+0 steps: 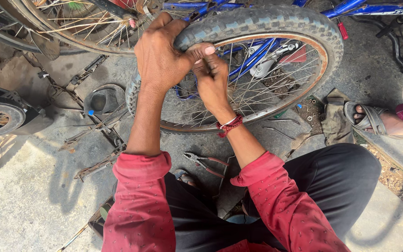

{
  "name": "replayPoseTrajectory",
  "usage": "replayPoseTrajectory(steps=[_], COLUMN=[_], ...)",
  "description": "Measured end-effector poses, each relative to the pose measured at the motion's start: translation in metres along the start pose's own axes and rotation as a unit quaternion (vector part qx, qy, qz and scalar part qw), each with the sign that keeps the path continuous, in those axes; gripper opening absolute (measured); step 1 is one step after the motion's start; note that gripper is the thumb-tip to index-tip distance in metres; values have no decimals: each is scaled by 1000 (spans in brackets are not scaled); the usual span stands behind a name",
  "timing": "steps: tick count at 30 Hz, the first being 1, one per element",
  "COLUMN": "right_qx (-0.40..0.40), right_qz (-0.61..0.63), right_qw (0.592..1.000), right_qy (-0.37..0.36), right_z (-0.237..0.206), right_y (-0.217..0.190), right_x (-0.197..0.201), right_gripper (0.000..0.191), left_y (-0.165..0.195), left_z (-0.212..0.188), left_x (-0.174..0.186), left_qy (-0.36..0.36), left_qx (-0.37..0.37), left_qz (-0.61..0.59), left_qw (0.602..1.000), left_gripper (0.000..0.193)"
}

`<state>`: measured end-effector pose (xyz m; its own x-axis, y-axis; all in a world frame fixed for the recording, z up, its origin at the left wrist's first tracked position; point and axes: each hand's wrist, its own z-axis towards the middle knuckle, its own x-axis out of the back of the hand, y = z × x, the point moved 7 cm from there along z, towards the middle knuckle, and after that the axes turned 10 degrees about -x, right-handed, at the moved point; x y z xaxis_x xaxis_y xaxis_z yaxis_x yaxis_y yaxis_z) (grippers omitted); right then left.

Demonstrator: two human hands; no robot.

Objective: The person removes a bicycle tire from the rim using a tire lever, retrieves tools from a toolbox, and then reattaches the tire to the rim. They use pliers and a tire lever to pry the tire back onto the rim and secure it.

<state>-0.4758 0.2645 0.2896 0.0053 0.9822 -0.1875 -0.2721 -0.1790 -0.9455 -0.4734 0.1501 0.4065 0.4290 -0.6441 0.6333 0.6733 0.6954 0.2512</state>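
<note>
Rubber, black and knobbly, is gripped by the left hand, which is curled over the top of a bicycle tyre with its fingers wrapped round the tread and its thumb stretched across toward the other hand. The right hand is set just beside it, touching the left thumb, with its fingers bent and pressed together against the inner edge of the tyre where it meets the rusty rim; whether anything small is pinched there cannot be told. A red thread band is worn on the right wrist, and red sleeves are pushed up both forearms. The wheel is held upright in front of the knees, close against a blue bicycle frame seen through the spokes. A pair of pliers with red handles is left on the concrete floor between the forearms, below the wheel. Another wheel is seen at the upper left, and a sandalled foot of another person is seen at the right, well apart from the hands.
</note>
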Motion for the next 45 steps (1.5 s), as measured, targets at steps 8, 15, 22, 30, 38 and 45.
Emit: replayPoseTrajectory(steps=[8,15,22,30,38,45], right_qx=[-23,2,-56,-66,3,10], right_qz=[-77,2,-10,39,72,124], right_qw=[997,998,998,997,992,981], right_qy=[6,61,35,13,101,149], right_z=[6,-1,-2,7,-5,-13], right_y=[2,0,10,15,6,6], right_x=[-3,-4,-1,-7,-2,7], right_gripper=[18,15,21,19,12,10], left_y=[-3,-5,-5,-9,-5,6], left_z=[-2,-1,-3,-5,-1,-2], left_x=[3,1,1,2,3,0], left_qy=[1,-17,0,-4,-19,-8], left_qx=[-13,7,-3,-5,1,-10], left_qz=[2,-2,6,5,0,-5], left_qw=[1000,1000,1000,1000,1000,1000], left_gripper=[70,70,70,72,69,71])
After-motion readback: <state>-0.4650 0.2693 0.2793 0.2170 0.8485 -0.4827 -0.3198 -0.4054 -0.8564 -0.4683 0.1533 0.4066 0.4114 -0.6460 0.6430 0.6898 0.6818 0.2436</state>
